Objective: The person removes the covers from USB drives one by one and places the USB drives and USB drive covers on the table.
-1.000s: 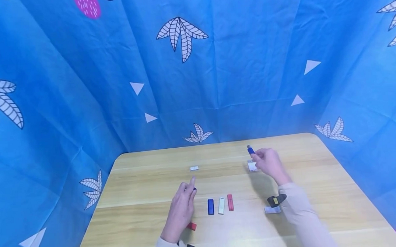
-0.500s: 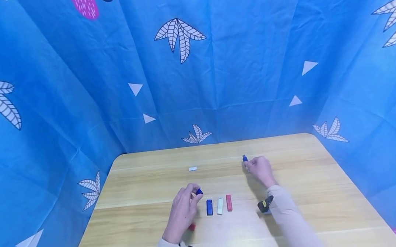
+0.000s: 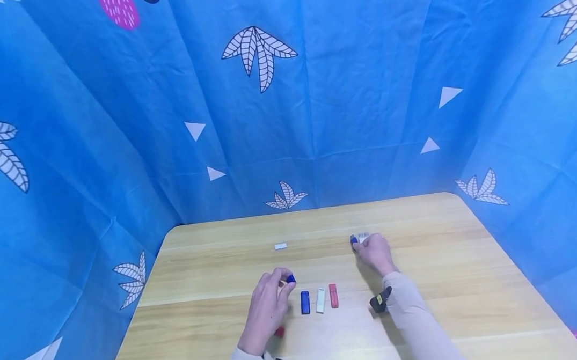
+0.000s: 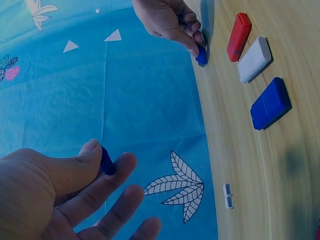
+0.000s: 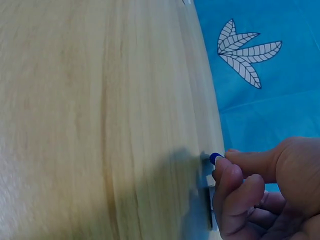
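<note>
Small blue plastic-looking stick with a grey tip [image 3: 354, 240] brought down beside a white, blocky piece [image 3: 363, 237], right of the head view's centre.
The right hand [image 3: 376, 251] pinches it, having lowered it from above, apparently to line the two up; contact with the pale wooden table [image 3: 215, 264] cannot be told. The left hand [image 3: 265, 304], lower centre, pinches a small dark-blue chunk [image 3: 290, 278]; no writing is legible.

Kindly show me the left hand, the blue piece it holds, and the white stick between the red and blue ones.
Left hand [image 3: 264, 309], head view: its back.
Blue piece [image 4: 106, 162], left wrist view: exposed side.
White stick [image 4: 255, 59], left wrist view: upper face.
</note>
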`<state>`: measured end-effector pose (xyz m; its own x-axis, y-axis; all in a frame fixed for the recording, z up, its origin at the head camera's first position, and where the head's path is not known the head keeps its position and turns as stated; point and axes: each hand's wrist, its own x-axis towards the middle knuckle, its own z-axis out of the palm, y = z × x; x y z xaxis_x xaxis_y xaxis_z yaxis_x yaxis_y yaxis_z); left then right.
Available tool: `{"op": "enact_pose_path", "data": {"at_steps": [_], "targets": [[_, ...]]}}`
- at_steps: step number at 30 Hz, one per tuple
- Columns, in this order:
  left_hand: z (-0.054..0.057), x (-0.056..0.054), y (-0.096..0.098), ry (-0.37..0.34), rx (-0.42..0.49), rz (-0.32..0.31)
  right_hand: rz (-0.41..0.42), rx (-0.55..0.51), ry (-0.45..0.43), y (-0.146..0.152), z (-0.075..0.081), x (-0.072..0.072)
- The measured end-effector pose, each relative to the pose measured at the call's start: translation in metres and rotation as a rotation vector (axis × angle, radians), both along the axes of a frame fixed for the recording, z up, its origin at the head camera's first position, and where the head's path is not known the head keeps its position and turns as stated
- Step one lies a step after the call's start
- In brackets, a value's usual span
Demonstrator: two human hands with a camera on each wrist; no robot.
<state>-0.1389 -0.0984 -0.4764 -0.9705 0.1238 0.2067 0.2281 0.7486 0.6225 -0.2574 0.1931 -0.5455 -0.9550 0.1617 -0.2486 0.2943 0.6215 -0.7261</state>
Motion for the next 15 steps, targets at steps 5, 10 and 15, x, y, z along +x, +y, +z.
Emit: {"op": "enact_pose_path", "data": {"at_steps": [5,10,15], "targets": [[-0.0008,-0.0014,-0.0011,0.007,-0.007,-0.007,-0.020,0.002,-0.037,-0.0003,-0.0023,-0.0011],[-0.0004,-0.0027,-0.0017,0.009,-0.017,-0.005,-0.037,0.009,-0.076,0.0015,-0.0041,-0.0017],[-0.0018,-0.0048,-0.0027,0.046,-0.019,-0.011,-0.038,0.017,-0.082,0.0024,-0.0040,-0.0017]]}}
